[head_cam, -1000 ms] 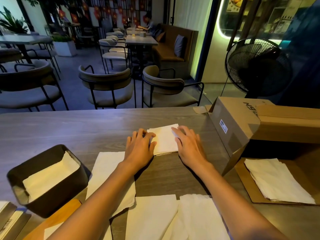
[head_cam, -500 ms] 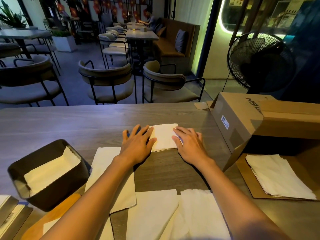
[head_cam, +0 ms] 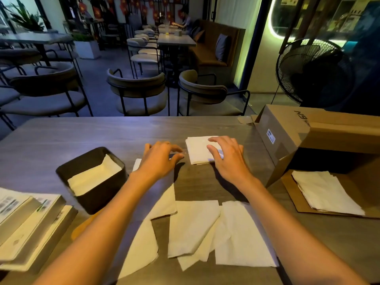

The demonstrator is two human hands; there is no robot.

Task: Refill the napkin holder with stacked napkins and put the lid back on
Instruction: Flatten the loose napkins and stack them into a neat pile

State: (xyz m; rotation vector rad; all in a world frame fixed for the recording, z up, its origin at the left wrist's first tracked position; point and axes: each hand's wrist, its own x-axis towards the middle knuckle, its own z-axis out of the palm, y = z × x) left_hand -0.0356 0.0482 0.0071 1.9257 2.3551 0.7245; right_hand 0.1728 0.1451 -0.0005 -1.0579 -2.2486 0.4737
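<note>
Holder: the dark napkin holder point(head_cam: 92, 179) sits open-topped at the left of the surface point(head_cam: 61, 136), and there's a layer of white napkins already lying inside, well below the rim, so it's only part filled by the look of it
Folded stack: a small squared-up napkin stack point(head_cam: 198, 150) lies past the middle of the surface, well apart from the holder
Right hand: the right hand point(head_cam: 227, 157) is over the stack's right side, fingers spread and bent, tips touching the top napkin, thumb at the near edge; it looks ready to gather the stack, not yet clenched round it
Left hand: the left hand point(head_cam: 162, 155) is just beside the stack's left edge, fingers loosely curved, grasping nothing, fingertips close to the paper but apart from it
Loose napkins: several unfolded napkins point(head_cam: 205, 227) lie spread along the near edge, overlapping one another, waiting to be folded or stacked
Spare supply: another pile of napkins point(head_cam: 327, 194) rests on the flap of the cardboard box point(head_cam: 287, 128) at the right
Lid: a wooden piece point(head_cam: 86, 225) peeks out just beside the holder's near corner; could be the lid, hard to tell
Done: some napkins in, one stack squared
Left: move that stack into the holder, deal with the loose sheets, fit the lid
</note>
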